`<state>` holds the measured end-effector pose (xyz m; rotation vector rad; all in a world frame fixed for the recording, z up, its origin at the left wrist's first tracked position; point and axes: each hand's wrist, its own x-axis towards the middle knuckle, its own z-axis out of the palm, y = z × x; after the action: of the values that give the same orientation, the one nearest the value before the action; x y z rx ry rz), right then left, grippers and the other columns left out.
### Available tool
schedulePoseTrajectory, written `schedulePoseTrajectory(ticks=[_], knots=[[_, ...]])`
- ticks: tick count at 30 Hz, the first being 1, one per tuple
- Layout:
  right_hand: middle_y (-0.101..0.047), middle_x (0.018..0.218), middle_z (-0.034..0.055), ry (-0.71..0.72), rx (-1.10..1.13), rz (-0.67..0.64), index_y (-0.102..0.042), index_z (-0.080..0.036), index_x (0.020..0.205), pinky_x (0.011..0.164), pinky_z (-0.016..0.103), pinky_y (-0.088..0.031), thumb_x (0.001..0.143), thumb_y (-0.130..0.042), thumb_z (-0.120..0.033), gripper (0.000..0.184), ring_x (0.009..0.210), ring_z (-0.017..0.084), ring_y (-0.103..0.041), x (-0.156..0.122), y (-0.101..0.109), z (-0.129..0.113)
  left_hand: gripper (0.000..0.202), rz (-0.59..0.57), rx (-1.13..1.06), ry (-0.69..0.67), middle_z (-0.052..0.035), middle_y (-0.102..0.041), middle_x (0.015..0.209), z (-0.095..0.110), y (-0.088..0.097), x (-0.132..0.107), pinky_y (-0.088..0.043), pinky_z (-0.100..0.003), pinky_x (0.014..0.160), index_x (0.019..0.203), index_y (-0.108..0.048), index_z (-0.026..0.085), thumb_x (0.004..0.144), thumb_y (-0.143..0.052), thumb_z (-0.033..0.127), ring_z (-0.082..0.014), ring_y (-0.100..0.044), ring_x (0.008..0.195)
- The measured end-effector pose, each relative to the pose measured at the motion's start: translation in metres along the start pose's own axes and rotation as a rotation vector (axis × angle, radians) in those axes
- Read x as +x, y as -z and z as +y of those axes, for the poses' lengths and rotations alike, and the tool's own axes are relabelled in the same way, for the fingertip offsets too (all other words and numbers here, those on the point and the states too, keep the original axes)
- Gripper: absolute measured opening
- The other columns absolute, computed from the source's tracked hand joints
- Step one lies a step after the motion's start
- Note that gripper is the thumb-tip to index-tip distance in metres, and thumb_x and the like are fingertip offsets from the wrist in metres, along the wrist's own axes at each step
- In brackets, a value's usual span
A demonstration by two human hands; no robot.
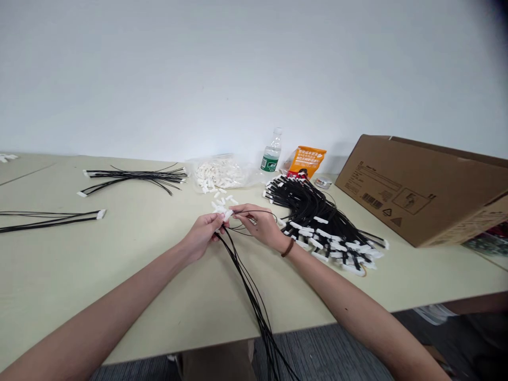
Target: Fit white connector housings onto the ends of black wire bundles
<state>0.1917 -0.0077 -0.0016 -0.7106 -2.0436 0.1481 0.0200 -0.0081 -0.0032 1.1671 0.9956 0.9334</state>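
Two hands at work on black wires, mid-bench.

Head view: left hand (pixel 204 233) curled shut around the top of a bundle of black wires (pixel 248 280), with a white plug (pixel 224 212) pinched at the fingertips. Right hand (pixel 260 227) closed in a pinch on one thin wire (pixel 254 210) looping out of that bundle. Bundle held just above the bench (pixel 119 275) and trailing down past its near edge. Just right of the hands, a heap of finished wires (pixel 321 227). Behind, a bag of plugs (pixel 218 172), a water bottle (pixel 272 153), an orange packet (pixel 306 160) and a tape roll (pixel 323 182). Far right, a tilted cardboard box (pixel 420 190). Left, two loose wire bunches (pixel 135 177), well apart.
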Motion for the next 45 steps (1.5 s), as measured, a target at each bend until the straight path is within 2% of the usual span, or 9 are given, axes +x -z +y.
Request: schedulePoseTrajectory(ticks=[14, 20, 24, 29, 34, 38, 41, 43, 45], knots=[[-0.068, 0.09, 0.0083, -0.184, 0.079, 0.087, -0.065, -0.015, 0.076, 0.075, 0.026, -0.052, 0.081, -0.056, -0.021, 0.011, 0.082, 0.014, -0.064, 0.001, -0.005, -0.008, 0.036, -0.002, 0.059, -0.02, -0.0007, -0.053, 0.071, 0.002, -0.004, -0.007, -0.024, -0.019, 0.045, 0.067, -0.056, 0.014, 0.061, -0.064, 0.049, -0.0064, -0.039, 0.055], [-0.068, 0.097, 0.0083, -0.271, 0.075, 0.074, -0.068, -0.015, 0.08, 0.079, 0.026, -0.053, 0.08, -0.058, -0.025, 0.013, 0.088, 0.015, -0.065, 0.0, -0.008, -0.009, 0.038, -0.009, -0.008, -0.049, -0.0001, -0.052, 0.07, 0.001, -0.001, -0.006, -0.025, -0.02, 0.046, 0.066, -0.056, 0.013, 0.059, -0.066, 0.049, -0.0058, -0.039, 0.055], [-0.054, 0.124, 0.0107, -0.13, -0.107, -0.024, -0.063, -0.016, 0.105, 0.1, 0.034, -0.043, 0.085, -0.051, -0.024, 0.025, 0.116, 0.019, -0.051, -0.004, -0.011, -0.014, 0.041, 0.087, -0.084, -0.071, -0.0011, -0.054, 0.07, 0.001, 0.005, -0.002, -0.029, -0.02, 0.048, 0.065, -0.056, 0.012, 0.054, -0.069, 0.049, -0.0068, -0.042, 0.057], [-0.035, 0.14, 0.0095, 0.008, -0.248, -0.11, -0.046, -0.017, 0.127, 0.105, 0.034, -0.039, 0.089, -0.041, -0.018, 0.038, 0.127, 0.017, -0.038, -0.009, -0.01, -0.021, 0.044, 0.192, -0.066, -0.119, -0.0043, -0.059, 0.076, -0.001, 0.013, 0.004, -0.028, -0.02, 0.047, 0.069, -0.061, 0.012, 0.055, -0.068, 0.053, -0.0078, -0.044, 0.059], [-0.041, 0.137, 0.0056, 0.091, -0.388, -0.218, -0.048, -0.023, 0.125, 0.1, 0.032, -0.043, 0.088, -0.04, -0.012, 0.04, 0.12, 0.016, -0.047, -0.007, 0.0, -0.021, 0.045, 0.215, -0.04, -0.105, -0.0048, -0.061, 0.076, -0.004, 0.015, 0.007, -0.03, -0.02, 0.048, 0.071, -0.064, 0.011, 0.056, -0.067, 0.054, -0.0071, -0.043, 0.058], [-0.042, 0.136, 0.006, 0.171, -0.355, -0.298, -0.047, -0.022, 0.126, 0.104, 0.034, -0.039, 0.089, -0.042, -0.016, 0.038, 0.125, 0.016, -0.041, -0.002, 0.008, -0.018, 0.045, 0.243, -0.054, -0.093, -0.0048, -0.061, 0.077, -0.004, 0.018, 0.008, -0.033, -0.019, 0.051, 0.072, -0.064, 0.011, 0.056, -0.068, 0.054, -0.0077, -0.046, 0.061], [-0.046, 0.133, 0.007, 0.16, -0.38, -0.285, -0.051, -0.021, 0.122, 0.096, 0.031, -0.045, 0.09, -0.04, -0.019, 0.033, 0.118, 0.016, -0.049, -0.002, 0.01, -0.016, 0.046, 0.311, -0.046, -0.097, -0.006, -0.062, 0.08, -0.001, 0.02, 0.007, -0.032, -0.019, 0.05, 0.072, -0.063, 0.011, 0.055, -0.068, 0.054, -0.0077, -0.045, 0.062], [-0.055, 0.125, 0.0057, 0.175, -0.46, -0.225, -0.055, -0.022, 0.115, 0.08, 0.027, -0.051, 0.09, -0.04, -0.017, 0.03, 0.101, 0.015, -0.06, -0.005, 0.01, -0.017, 0.047, 0.36, -0.038, -0.102, -0.007, -0.062, 0.082, 0.001, 0.021, 0.007, -0.03, -0.02, 0.049, 0.071, -0.063, 0.011, 0.056, -0.067, 0.055, -0.008, -0.044, 0.062], [-0.064, 0.109, 0.0044, 0.235, -0.557, -0.149, -0.059, -0.022, 0.109, 0.067, 0.024, -0.049, 0.089, -0.041, -0.015, 0.027, 0.08, 0.012, -0.063, -0.007, 0.01, -0.018, 0.048, 0.406, -0.032, -0.101, -0.0075, -0.062, 0.081, 0.002, 0.022, 0.007, -0.029, -0.021, 0.049, 0.071, -0.063, 0.011, 0.057, -0.066, 0.056, -0.0081, -0.043, 0.061]])
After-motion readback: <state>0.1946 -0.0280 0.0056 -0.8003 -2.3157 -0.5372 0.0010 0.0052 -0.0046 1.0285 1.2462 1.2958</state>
